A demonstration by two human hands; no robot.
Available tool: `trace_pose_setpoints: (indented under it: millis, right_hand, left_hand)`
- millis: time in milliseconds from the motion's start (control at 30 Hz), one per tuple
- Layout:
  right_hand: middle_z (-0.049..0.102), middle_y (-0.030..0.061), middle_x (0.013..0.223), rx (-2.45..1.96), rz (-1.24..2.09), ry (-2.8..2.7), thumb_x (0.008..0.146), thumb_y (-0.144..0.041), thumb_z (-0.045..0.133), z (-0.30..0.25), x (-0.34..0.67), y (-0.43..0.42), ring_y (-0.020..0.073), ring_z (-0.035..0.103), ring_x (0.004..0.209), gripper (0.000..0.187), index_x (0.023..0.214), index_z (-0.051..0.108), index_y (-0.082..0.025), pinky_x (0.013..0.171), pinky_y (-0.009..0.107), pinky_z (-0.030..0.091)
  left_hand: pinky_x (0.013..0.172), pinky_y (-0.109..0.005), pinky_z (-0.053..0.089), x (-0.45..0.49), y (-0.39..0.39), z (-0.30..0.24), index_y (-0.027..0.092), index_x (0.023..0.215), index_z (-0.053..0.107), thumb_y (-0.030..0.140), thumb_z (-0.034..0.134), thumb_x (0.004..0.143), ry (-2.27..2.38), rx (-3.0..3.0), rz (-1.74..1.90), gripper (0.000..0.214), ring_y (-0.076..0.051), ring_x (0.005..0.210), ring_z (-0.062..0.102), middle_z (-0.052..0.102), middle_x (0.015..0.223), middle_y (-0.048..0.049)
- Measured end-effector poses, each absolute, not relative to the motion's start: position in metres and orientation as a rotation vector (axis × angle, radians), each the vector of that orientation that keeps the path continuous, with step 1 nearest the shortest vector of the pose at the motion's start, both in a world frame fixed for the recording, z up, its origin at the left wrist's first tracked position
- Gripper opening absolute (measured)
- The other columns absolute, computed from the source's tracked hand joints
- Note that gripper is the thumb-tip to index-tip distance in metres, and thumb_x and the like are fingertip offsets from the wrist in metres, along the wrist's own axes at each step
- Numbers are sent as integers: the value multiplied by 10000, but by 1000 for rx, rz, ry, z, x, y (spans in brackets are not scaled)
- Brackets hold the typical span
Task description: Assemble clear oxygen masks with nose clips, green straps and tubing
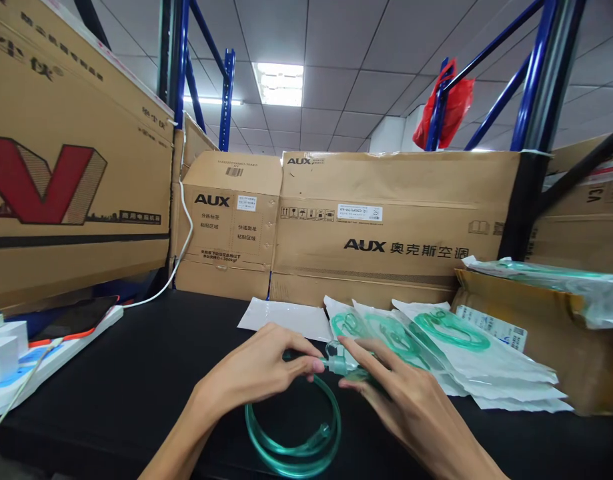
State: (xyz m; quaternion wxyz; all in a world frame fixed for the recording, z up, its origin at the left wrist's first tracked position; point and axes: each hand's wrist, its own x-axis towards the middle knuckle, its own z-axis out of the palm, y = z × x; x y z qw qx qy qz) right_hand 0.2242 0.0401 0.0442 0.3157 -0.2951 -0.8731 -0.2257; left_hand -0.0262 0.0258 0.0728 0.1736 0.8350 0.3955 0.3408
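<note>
My left hand [263, 365] pinches the end of a green clear tube between thumb and fingers, where it meets a pale green connector [338, 365]. My right hand [403, 387] holds the connector's other side, on a see-through green mask that its fingers largely hide. Below both hands the green oxygen tubing [293, 464] lies coiled on the black tabletop [186, 427], a loose end fitting [319, 437] inside the loop. Just beyond my right hand are white-backed clear packs [491, 363] with coiled green tubing in them.
A white sheet [289, 319] lies behind the hands. At right stands an open carton [551, 347] with more packs on top. A power strip [51, 373] with a phone beside it is at left. Cardboard panels [396, 220] wall the back; blue rack posts [227, 100] rise behind.
</note>
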Motion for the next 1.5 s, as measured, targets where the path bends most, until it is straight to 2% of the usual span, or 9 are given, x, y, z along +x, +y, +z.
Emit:
trace_pose_setpoints:
  millis: [100,300,467,733,833,1033,1133,1267,1500]
  right_hand:
    - [695,152,1219,-760,-627,-2270,1060,-350,446,46,225,39,287,786,792,435,1477,443,-223,557,415,639]
    - [717,154,1155,-733,-550,-2237,1055,-371,463,47,224,40,288,783,839,408,1423,512,-202,626,421,643]
    - [753,163,1125,-802,-448,-2232,1037,-405,501,42,224,42,340,774,914,422,1396,576,-197,650,462,636]
    - [747,136,1250,-851,-111,-2174,972,-294,591,45,217,37,328,739,1081,346,1285,679,-175,873,471,611]
    - [779,98,1191,-920,41,-2168,962,-297,585,51,212,32,313,749,1053,314,1237,709,-211,896,454,595]
    - [817,49,1018,-1025,209,-2170,964,-377,587,57,206,28,293,759,918,260,1113,762,-256,764,376,590]
    - [805,36,861,-1067,288,-2194,971,-422,570,60,206,29,305,745,901,291,1096,772,-254,726,370,581]
    - [786,37,805,-1119,306,-2182,956,-469,573,61,211,29,299,730,834,326,1028,797,-244,689,372,577]
    - [720,16,753,-1130,548,-2025,879,-606,622,61,216,24,197,615,632,402,804,769,-239,538,294,528]
  left_hand:
    - [796,-244,449,-21,26,73,238,981,809,334,659,970,1066,2414,1092,179,-170,884,688,799,919,15]
    - [795,-240,429,-17,27,73,214,871,799,249,679,962,1043,2494,1165,155,-156,846,655,778,847,22]
    - [827,-258,424,-18,27,70,224,902,799,262,686,961,1077,2511,1171,133,-165,889,647,783,896,21]
    - [809,-269,433,-18,26,73,230,922,795,238,667,973,1079,2526,1190,138,-168,881,642,762,878,15]
    - [799,-268,431,-19,25,74,235,921,793,230,663,975,1075,2538,1193,141,-165,870,637,756,862,19]
    - [803,-272,419,-18,26,73,226,886,775,226,641,989,1089,2570,1165,169,-165,868,624,753,857,25]
    - [827,-284,418,-17,27,70,228,901,765,263,619,1006,1100,2584,1129,183,-173,887,619,747,874,20]
    - [875,-295,422,-18,30,66,257,987,764,288,627,1002,1099,2602,1070,141,-184,955,619,744,949,19]
    - [906,-282,437,-21,31,69,273,1021,760,203,672,968,1032,2553,1140,125,-174,994,640,752,998,40]
